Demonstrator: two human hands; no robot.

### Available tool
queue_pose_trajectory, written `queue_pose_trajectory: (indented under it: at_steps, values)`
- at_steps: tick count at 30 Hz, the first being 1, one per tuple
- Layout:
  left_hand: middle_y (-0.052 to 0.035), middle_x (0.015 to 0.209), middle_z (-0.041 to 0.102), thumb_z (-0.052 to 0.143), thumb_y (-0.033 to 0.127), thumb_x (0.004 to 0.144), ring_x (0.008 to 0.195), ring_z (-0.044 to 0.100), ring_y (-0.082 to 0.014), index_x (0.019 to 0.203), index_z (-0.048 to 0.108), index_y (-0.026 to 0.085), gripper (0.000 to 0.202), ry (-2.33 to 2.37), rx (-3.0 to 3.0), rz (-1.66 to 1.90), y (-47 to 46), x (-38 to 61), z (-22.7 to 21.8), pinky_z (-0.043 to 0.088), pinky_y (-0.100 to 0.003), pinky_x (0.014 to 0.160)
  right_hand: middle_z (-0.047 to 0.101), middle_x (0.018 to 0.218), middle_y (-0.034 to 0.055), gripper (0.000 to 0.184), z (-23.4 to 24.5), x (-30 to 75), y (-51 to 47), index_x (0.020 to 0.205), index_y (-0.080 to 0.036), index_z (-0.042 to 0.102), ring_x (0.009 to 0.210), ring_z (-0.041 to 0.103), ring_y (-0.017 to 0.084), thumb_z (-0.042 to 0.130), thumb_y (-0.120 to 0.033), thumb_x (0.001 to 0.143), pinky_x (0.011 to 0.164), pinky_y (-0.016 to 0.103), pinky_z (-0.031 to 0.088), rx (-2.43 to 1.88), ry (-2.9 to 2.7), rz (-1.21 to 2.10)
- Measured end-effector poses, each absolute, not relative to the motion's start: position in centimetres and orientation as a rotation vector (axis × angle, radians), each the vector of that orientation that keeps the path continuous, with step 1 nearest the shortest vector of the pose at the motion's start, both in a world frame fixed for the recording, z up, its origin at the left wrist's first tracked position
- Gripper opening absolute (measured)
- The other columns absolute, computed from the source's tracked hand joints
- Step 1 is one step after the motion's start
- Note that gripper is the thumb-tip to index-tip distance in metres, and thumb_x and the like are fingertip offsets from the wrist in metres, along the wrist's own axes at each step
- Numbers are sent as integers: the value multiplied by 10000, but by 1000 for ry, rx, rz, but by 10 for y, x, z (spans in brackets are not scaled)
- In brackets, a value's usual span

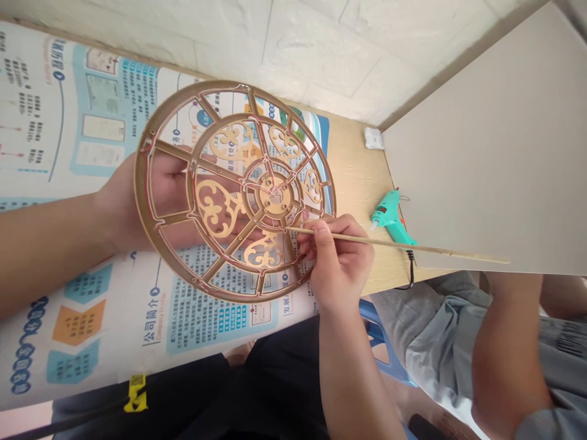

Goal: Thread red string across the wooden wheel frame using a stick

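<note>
We see our left hand (160, 201) behind a round wooden frame (275, 197), its fingers curled up under the spokes, grasping the frame and lifting it over a printed poster (77, 293). Thin red lines run along the frame's joints. Our right hand (337, 263) is closed around a thin wooden stick (389, 240) in a pen grip, the stick's tip lying over the near right part of the frame. To the right, a teal glue gun (389, 219) lies on a wooden table (358, 183), with a black cord (409, 272) beside it, near an upright white board (481, 140). At near right, a co-worker's bare arm (509, 348) rests over grey clothes.
</note>
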State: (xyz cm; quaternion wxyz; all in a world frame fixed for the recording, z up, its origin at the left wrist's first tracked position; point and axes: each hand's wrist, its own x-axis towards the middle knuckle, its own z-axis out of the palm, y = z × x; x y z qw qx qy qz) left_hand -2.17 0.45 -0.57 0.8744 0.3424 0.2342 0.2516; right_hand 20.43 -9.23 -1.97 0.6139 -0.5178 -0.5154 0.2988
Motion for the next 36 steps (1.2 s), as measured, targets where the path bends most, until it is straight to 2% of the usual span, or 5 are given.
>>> queue_pose_trajectory:
  at_steps: [16,20,23,29,36]
  values:
    - [-113,1534,597,577,528,1028,1622,277,-435,1480,572,97,625,450,615,519,9,-28,-23,391,-652,1326,708,681,-4,283,-21,208,-90,748,-196,593,506,621,92,696,-242,1007,444,177,470,-1143,-1075,800]
    - [-3,1432,670,381,450,1089,1589,329,-365,1227,716,122,489,376,544,520,10,-28,-24,564,-451,1214,707,665,-8,283,-20,208,-90,747,-198,602,497,630,92,706,-249,1005,440,166,468,-1170,-1014,826]
    - [132,1320,704,162,354,1076,1562,327,-290,1036,747,160,617,334,533,521,9,-28,-22,588,-245,1110,713,667,-3,290,-20,207,-91,744,-202,596,505,634,92,701,-254,1009,446,165,469,-1199,-1031,829]
    - [-61,1519,613,392,426,1094,1585,291,-398,1497,548,97,543,465,589,540,8,-28,-18,445,-604,1253,705,674,-6,292,-19,206,-91,755,-211,569,498,611,96,711,-286,998,437,184,458,-1211,-1088,801]
    - [-111,1614,513,362,469,1103,1591,267,-439,1636,342,102,647,443,597,512,9,-29,-20,384,-673,1272,706,677,-6,286,-17,206,-91,751,-209,565,493,607,89,696,-268,999,438,180,453,-1204,-1109,785]
